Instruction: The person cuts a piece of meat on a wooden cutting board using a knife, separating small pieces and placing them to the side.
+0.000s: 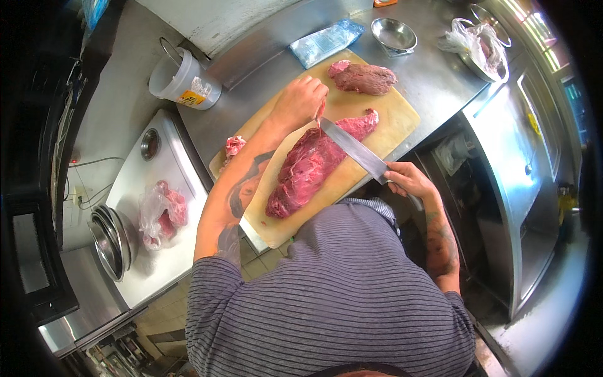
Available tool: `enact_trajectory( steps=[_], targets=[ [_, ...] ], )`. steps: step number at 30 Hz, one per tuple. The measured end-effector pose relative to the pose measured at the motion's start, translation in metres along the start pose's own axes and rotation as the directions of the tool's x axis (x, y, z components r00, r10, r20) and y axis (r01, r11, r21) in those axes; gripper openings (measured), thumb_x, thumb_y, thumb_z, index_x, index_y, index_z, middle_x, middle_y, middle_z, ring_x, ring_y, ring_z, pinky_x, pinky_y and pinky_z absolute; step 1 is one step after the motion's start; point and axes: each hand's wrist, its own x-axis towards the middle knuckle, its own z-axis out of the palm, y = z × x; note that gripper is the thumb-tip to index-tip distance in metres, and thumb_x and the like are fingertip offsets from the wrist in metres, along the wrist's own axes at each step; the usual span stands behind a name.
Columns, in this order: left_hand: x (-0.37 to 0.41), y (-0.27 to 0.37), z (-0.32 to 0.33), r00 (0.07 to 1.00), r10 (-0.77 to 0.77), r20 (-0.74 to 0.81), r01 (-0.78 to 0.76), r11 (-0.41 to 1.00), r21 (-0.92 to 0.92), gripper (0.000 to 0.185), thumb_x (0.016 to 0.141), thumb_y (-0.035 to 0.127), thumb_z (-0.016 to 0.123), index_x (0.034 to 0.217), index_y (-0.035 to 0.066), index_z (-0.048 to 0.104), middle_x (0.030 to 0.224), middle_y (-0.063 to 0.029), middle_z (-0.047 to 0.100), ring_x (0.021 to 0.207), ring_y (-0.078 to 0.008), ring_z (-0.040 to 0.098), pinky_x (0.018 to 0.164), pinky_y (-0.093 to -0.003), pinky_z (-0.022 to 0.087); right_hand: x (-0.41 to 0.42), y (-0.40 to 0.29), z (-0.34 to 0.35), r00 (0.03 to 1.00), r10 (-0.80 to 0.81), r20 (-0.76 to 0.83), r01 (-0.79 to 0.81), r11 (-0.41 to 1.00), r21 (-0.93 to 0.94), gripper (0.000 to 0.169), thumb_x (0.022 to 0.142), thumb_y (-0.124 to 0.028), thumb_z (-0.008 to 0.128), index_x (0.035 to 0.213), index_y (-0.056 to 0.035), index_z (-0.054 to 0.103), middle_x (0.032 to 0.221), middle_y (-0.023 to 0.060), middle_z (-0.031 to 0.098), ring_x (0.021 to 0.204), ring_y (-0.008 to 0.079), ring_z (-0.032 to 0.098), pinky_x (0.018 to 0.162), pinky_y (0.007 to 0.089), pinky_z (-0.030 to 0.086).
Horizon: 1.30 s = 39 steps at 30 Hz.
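A large piece of raw red meat (308, 167) lies on a yellowish cutting board (400, 115). My left hand (301, 101) is closed on a thin strip of meat trimming (320, 113) and pulls it up from the meat's far part. In my right hand (406, 180) is the handle of a wide-bladed knife (355, 153), whose blade lies across the meat with its tip at the strip. A second, browner piece of raw meat (365, 78) rests at the board's far end. Pale trimmings (234, 146) sit on the board's left part, partly hidden by my left forearm.
Beyond the board are a blue-and-white plastic package (327, 42) and a scale with a metal bowl (395, 35). A plastic bucket (162, 80) stands at left. Bagged meat (165, 214) and stacked metal bowls (110, 240) occupy the white surface. Another bag (485, 47) sits far right.
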Motion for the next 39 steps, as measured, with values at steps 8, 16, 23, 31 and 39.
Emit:
enact_trajectory(
  steps=[8, 16, 23, 31, 39],
  targets=[
    [-0.025, -0.015, -0.026, 0.996, -0.087, -0.022, 0.087, 0.996, -0.007, 0.009, 0.093, 0.012, 0.065, 0.098, 0.006, 0.064, 0.095, -0.0090, 0.065, 0.092, -0.0309, 0.061, 0.081, -0.0431, 0.051, 0.026, -0.024, 0.024, 0.998, -0.005, -0.059, 0.004, 1.000, -0.011, 0.039, 0.107, -0.027, 0.058, 0.139, -0.0055, 0.063, 0.067, -0.0021, 0.056, 0.051, 0.0048, 0.046, 0.047, 0.0228, 0.040],
    [-0.037, -0.006, -0.034, 0.987, -0.128, -0.095, 0.124, 0.991, -0.042, 0.009, 0.095, 0.011, 0.063, 0.099, 0.003, 0.064, 0.096, -0.0103, 0.065, 0.094, -0.0318, 0.061, 0.082, -0.0424, 0.051, 0.056, -0.056, 0.053, 0.986, -0.057, -0.156, 0.047, 0.997, -0.066, 0.031, 0.108, -0.029, 0.057, 0.115, -0.0013, 0.067, 0.069, -0.0012, 0.055, 0.052, 0.0060, 0.048, 0.048, 0.0243, 0.041],
    [-0.039, 0.007, -0.046, 0.980, -0.144, -0.134, 0.133, 0.987, -0.091, 0.009, 0.094, 0.007, 0.060, 0.100, 0.002, 0.064, 0.098, -0.0114, 0.065, 0.094, -0.0329, 0.061, 0.082, -0.0424, 0.051, 0.081, -0.085, 0.074, 0.968, -0.092, -0.236, 0.069, 0.992, -0.101, 0.029, 0.106, -0.027, 0.056, 0.111, -0.0013, 0.067, 0.070, 0.0007, 0.058, 0.056, 0.0101, 0.054, 0.051, 0.0277, 0.045],
    [-0.052, 0.007, -0.045, 0.904, -0.398, -0.158, 0.328, 0.881, -0.342, 0.010, 0.104, 0.008, 0.054, 0.103, 0.000, 0.060, 0.098, -0.0126, 0.065, 0.094, -0.0290, 0.068, 0.082, -0.0403, 0.055, 0.103, -0.106, 0.080, 0.857, -0.171, -0.485, 0.199, 0.980, 0.007, 0.029, 0.106, -0.027, 0.055, 0.110, 0.0000, 0.067, 0.071, 0.0034, 0.062, 0.058, 0.0119, 0.060, 0.051, 0.0298, 0.048],
    [-0.074, 0.011, -0.013, 0.729, -0.667, 0.155, 0.299, 0.107, -0.948, 0.011, 0.112, 0.011, 0.042, 0.111, 0.001, 0.048, 0.096, -0.0090, 0.062, 0.090, -0.0183, 0.070, 0.085, -0.0350, 0.060, 0.071, -0.093, 0.065, 0.931, -0.096, -0.353, 0.081, 0.995, -0.057, 0.027, 0.106, -0.024, 0.055, 0.117, -0.0018, 0.067, 0.069, 0.0013, 0.059, 0.054, 0.0094, 0.055, 0.047, 0.0274, 0.046]
  ],
)
